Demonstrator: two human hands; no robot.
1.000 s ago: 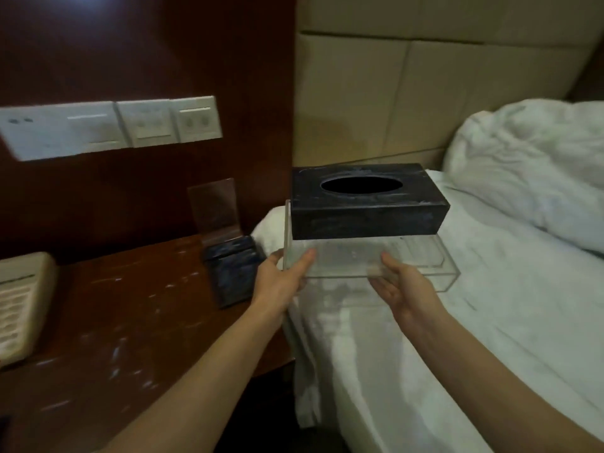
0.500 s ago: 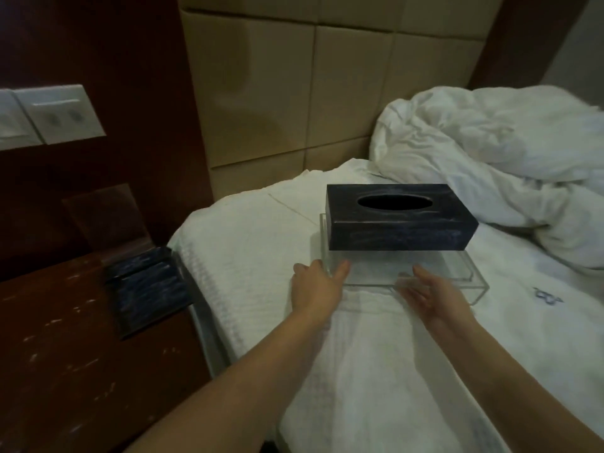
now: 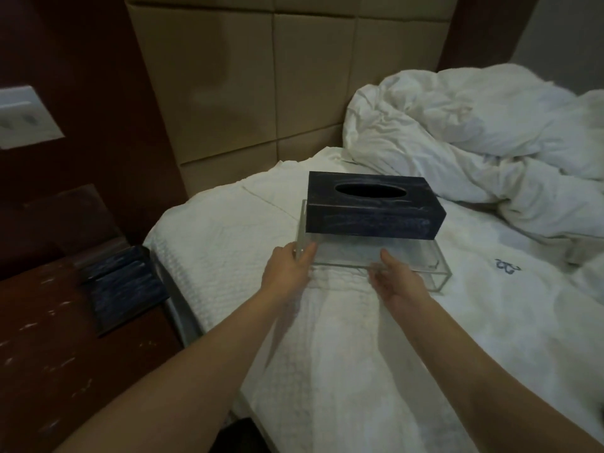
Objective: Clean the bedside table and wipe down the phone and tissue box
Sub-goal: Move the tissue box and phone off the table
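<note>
Both hands sit at the near edge of the clear acrylic tray (image 3: 421,273) that carries the dark tissue box (image 3: 372,210): the left hand (image 3: 287,266) pinches the tray's upright near-left corner between thumb and fingers, while the right hand (image 3: 397,279) lies with straight fingers against the front lip, holding nothing. Tray and box rest on the white bedspread (image 3: 228,230), with the crumpled duvet (image 3: 474,132) behind and to the right of the box. Setting it down well probably means letting the tray settle flat on the soft bedspread before letting go, so the box does not slide. Left of the box, the bedside table (image 3: 49,338) holds a small dark holder (image 3: 127,286) near its bed-side edge; the phone is out of view.
</note>
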